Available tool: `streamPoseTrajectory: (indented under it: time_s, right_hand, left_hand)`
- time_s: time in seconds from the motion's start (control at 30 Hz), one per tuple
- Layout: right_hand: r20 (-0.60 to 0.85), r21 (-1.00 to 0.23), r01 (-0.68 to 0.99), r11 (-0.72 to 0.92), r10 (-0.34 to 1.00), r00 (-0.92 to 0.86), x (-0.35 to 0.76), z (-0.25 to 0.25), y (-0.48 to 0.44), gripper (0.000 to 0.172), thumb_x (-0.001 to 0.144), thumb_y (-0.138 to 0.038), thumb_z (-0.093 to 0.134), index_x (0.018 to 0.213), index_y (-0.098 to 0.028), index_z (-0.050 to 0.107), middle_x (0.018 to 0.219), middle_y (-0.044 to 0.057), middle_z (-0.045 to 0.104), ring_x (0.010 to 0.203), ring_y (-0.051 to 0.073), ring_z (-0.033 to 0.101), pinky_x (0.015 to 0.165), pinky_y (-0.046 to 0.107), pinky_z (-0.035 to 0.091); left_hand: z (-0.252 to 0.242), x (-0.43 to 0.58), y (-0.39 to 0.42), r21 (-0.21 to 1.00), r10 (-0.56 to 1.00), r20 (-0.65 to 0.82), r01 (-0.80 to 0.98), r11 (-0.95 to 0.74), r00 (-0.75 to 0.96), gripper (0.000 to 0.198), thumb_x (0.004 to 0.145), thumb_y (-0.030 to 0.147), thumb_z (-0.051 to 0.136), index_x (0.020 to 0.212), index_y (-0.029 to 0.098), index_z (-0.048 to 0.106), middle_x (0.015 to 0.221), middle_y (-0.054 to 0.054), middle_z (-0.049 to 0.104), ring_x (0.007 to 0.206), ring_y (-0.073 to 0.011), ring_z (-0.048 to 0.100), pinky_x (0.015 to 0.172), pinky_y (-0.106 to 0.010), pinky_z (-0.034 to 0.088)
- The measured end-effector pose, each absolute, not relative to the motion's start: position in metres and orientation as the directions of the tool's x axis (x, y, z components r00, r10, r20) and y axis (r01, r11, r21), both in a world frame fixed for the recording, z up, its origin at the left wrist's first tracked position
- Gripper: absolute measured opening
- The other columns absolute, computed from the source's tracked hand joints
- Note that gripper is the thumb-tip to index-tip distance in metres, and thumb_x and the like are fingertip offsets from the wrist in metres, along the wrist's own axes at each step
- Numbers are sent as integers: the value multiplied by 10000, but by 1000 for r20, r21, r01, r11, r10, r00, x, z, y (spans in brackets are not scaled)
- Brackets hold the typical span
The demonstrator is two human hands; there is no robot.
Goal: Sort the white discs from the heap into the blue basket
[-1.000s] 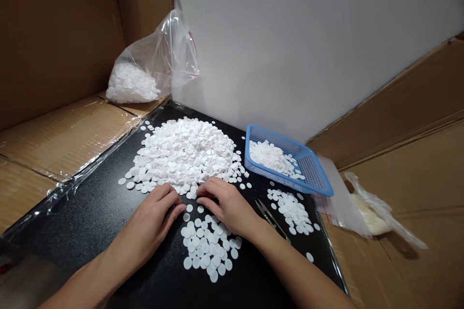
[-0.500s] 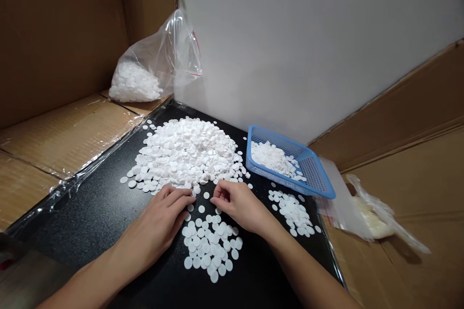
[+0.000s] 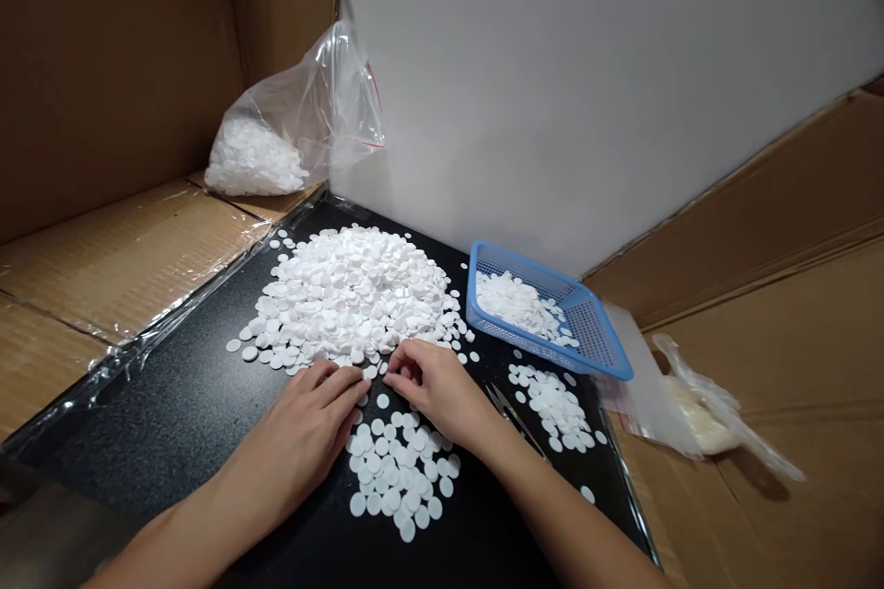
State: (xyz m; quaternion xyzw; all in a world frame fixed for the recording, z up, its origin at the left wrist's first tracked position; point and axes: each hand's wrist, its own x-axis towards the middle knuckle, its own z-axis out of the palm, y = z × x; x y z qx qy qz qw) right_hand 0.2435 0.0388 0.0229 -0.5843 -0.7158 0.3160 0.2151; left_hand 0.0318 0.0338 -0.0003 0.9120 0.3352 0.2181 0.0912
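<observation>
Small white discs make a large heap (image 3: 366, 290) on the black tabletop. At its near edge lies my left hand (image 3: 314, 409), palm down, fingers stretched forward and touching a few discs. My right hand (image 3: 435, 386) is beside it with fingers curled and thumb drawn to the index finger. Its fingertips are close to a single disc (image 3: 383, 368); whether they pinch anything I cannot make out. Below and between the hands is a loose spread of discs (image 3: 401, 469), mostly flat and partly overlapping. Metal tweezers (image 3: 515, 419) lie partly hidden behind my right forearm.
A blue mesh basket (image 3: 594, 331) holding discs stands at the right, with a smaller disc group (image 3: 559, 409) before it. A clear bag of discs (image 3: 255, 156) leans at the back left. Another plastic bag (image 3: 711, 414) lies right. Cardboard walls (image 3: 110, 64) and a pale panel surround the table.
My right hand has shifted left, closer to my left hand and the heap. The tweezers and a lone disc at the right now show beside my right forearm.
</observation>
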Motion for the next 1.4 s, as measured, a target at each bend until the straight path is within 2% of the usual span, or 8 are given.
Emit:
streamPoseTrajectory:
  time_s: [0.2,0.37,0.47,0.6,0.87,0.97,1.17,1.4]
  right_hand:
    - [-310,-698,713,-66,926,-217,262,41,34,114,853,-217,711,824,-211,600,632,-66,574,565,114,516,513,225,343]
    - [4,-686,712,150,979,-202,261,38,36,113,895,-123,647,825,-207,621,769,-26,593,688,131,549,630,249,416]
    - [158,-694,660,288,955,-250,251,26,39,140,905,-74,623,867,-205,653,879,12,615,821,156,594,740,274,467]
    - [221,-625,658,421,903,-368,244,14,41,154,922,-67,597,936,-202,669,941,50,614,924,191,584,803,306,484]
    - [-87,-662,735,150,958,-273,265,37,39,138,900,-77,613,843,-200,642,872,11,656,803,165,610,712,281,463]
    - [-20,-662,729,177,967,-253,269,39,39,160,915,-73,581,841,-200,643,876,11,651,823,166,611,743,293,467]
    - [29,-653,692,307,923,-383,258,31,39,324,930,-21,518,1122,-231,674,1025,52,593,934,178,608,835,309,498]
    - [-71,-639,736,224,936,-346,274,44,39,188,896,-14,588,860,-191,641,907,20,633,857,169,605,764,285,474]
  left_hand:
    - [9,27,31,480,699,284,533,-697,657,236,1005,162,407,1059,197,635,1055,-68,646,963,-233,575,799,-367,518]
    - [10,27,31,498,712,307,531,-686,632,225,1015,199,413,1101,203,621,1071,-64,632,977,-225,579,826,-362,520]
    - [5,30,32,404,693,313,569,-716,649,238,1005,207,453,1174,205,621,1110,-72,632,1027,-251,567,864,-402,519]
    - [0,34,31,278,673,311,613,-740,671,295,976,254,531,1261,232,606,1185,-83,620,1070,-300,543,895,-485,510]
    - [6,30,33,431,705,301,568,-701,643,225,1011,277,474,1146,220,644,1152,-76,631,1077,-262,565,894,-415,523]
    - [7,29,34,471,714,302,552,-687,632,204,1018,264,455,1105,219,634,1130,-68,630,1058,-249,577,884,-400,519]
    - [8,28,34,500,735,319,552,-667,599,207,1012,225,429,1119,231,606,1131,-60,633,1036,-240,598,860,-378,519]
    - [6,27,35,431,686,326,544,-720,650,266,990,161,436,1135,232,648,1176,-52,678,1053,-249,588,872,-401,520]
